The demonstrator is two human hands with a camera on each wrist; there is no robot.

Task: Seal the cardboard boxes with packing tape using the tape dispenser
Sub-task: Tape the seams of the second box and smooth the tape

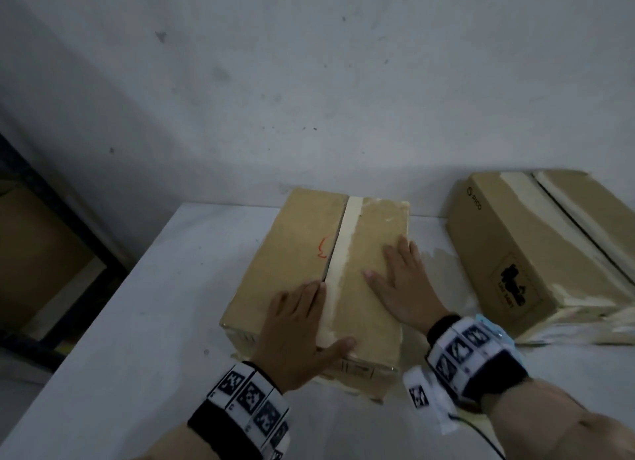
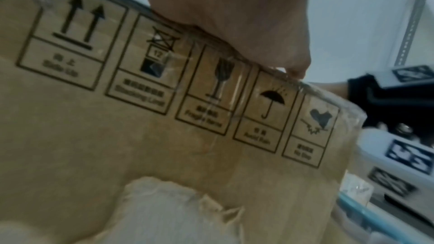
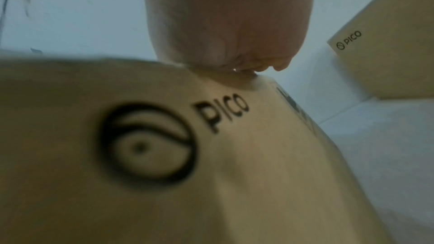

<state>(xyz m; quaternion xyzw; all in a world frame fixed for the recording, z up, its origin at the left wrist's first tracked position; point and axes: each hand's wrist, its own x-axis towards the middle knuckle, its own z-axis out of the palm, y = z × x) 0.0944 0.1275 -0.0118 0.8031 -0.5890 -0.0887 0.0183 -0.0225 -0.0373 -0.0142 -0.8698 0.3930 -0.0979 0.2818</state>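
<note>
We see a cardboard box (image 1: pixel 299 263) lying in the middle of the frame on the white bench (image 1: pixel 137 322), with a pale strip of packing tape (image 1: pixel 338 263) running along its top seam from the far edge to the near edge. Our left hand (image 1: pixel 295 329) lies flat on the near end of the box, fingers straight beside the tape and the thumb spread across the strip at the near edge. Our right hand (image 1: pixel 402 284) rests flat on the right flap, fingers spread wide and holding nothing. In the left wrist view, the box's near side shows a row of handling symbols (image 2: pixel 178 81) under glossy film. In the right wrist view, the box side carries a printed PICO logo (image 3: pixel 169 136). A second cardboard box (image 1: pixel 549 250) sits at the right of the frame, apart from the first, its top seam gaping as a dark slit between pale strips. A dark shelf frame (image 1: pixel 51 225) stands at the left edge.
</note>
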